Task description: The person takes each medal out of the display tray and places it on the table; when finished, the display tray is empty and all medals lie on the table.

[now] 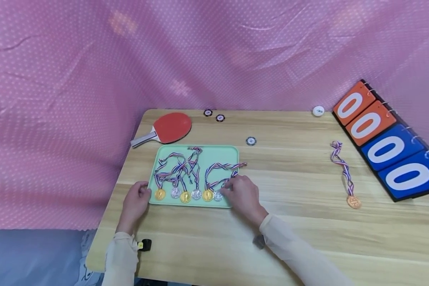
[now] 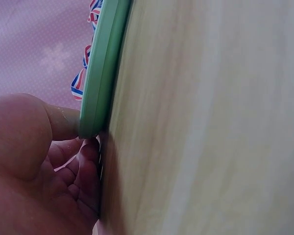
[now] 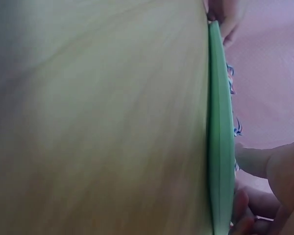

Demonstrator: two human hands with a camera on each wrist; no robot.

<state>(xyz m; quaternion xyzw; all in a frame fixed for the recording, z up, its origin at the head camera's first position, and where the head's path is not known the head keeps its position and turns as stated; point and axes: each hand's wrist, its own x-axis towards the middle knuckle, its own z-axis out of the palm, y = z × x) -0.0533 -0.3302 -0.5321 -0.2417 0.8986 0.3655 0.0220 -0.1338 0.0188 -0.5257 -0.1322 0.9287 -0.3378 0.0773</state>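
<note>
A mint-green tray (image 1: 193,205) holds gold medals and silver medals in a row along its near edge, their striped ribbons (image 1: 175,171) tangled behind them. My left hand (image 1: 136,201) grips the tray's near left corner; in the left wrist view its thumb (image 2: 63,122) lies against the rim, with curled fingers just below. At the tray's right end my right hand (image 1: 244,197) pinches the rightmost silver medal (image 1: 218,195), partly covering it and its ribbon. Beside that medal lies a gold medal (image 1: 207,195).
A red table tennis bat (image 1: 172,127) lies behind the tray. Poker chips (image 1: 251,141) and a white ball (image 1: 318,111) sit toward the back. On the right are a bronze medal (image 1: 354,201) with ribbon and a flip scoreboard (image 1: 386,149). A small black-and-yellow item (image 1: 144,244) is by the left sleeve.
</note>
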